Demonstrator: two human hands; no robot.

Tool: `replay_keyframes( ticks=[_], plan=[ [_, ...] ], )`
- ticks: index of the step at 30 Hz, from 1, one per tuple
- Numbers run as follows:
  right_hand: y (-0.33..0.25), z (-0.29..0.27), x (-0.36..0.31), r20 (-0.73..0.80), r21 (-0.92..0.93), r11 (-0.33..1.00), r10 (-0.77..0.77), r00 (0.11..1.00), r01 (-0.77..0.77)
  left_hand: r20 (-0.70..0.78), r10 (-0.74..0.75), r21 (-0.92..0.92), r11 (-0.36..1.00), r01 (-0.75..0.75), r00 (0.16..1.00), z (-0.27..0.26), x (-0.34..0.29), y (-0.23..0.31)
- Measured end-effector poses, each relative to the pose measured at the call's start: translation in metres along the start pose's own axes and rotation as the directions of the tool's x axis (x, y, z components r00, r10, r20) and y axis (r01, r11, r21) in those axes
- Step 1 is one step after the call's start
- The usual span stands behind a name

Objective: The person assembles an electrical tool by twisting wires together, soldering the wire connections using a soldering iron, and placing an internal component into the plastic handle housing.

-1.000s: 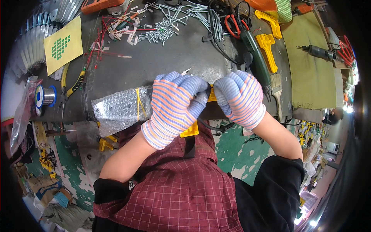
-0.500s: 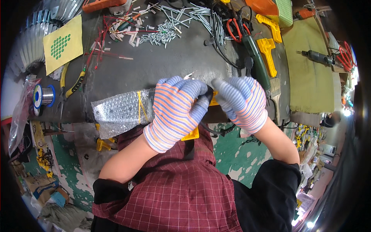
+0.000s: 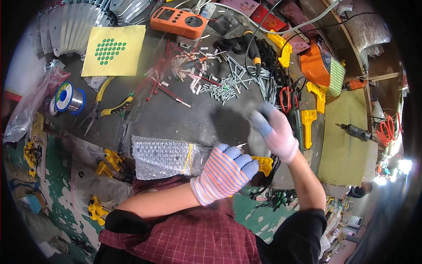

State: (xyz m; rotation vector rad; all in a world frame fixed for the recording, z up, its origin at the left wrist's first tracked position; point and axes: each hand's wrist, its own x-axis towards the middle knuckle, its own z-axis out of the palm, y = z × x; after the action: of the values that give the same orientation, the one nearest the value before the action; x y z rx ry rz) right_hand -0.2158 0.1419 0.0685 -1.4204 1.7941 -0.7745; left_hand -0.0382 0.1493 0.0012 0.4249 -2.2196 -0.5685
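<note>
- At the near edge of a dark workbench [image 3: 171,116], right of its middle, we find the left hand [image 3: 226,174] closed, gloved fingers curled about a yellow plastic part [image 3: 264,166] whose end juts out to the right.
- Left of that hand, along the same edge, we see bubble wrap [image 3: 160,156] banded in yellow.
- Farther in, the right hand [image 3: 278,134] hangs blurred above the workbench, apart from the part; we cannot tell whether its fingers hold anything.
- The step in hand, as we judge it, is one of steadying: the left secures the part while the right is free of it. The next move, we think, calls for a firm left grip and careful right fingertips, small pieces being so close.
- Beyond both hands lie heaped silver screws [image 3: 220,91].
- Toward the right edge, we note a yellow handle [image 3: 308,125]; at the far edge, an orange meter [image 3: 178,22].
</note>
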Motion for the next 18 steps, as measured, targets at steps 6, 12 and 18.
replay_keyframes(
  ticks=[6, 12, 18],
  plan=[
    [-0.02, 0.046, 0.103, 0.203, -0.4, 0.836, -0.32, 0.925, 0.377, 0.029, -0.018, -0.023, 1.0, 0.018, 0.999, 0.001, 0.002, -0.003],
    [-0.023, 0.065, 0.13, 0.283, -0.541, 0.703, -0.365, 0.887, 0.462, 0.012, -0.016, -0.031, 0.999, 0.016, 1.0, 0.0, 0.0, -0.004],
    [-0.035, 0.071, 0.12, 0.249, -0.659, 0.654, -0.276, 0.928, 0.372, -0.003, -0.012, -0.029, 1.0, 0.012, 1.0, 0.001, -0.002, -0.004]
  ],
)
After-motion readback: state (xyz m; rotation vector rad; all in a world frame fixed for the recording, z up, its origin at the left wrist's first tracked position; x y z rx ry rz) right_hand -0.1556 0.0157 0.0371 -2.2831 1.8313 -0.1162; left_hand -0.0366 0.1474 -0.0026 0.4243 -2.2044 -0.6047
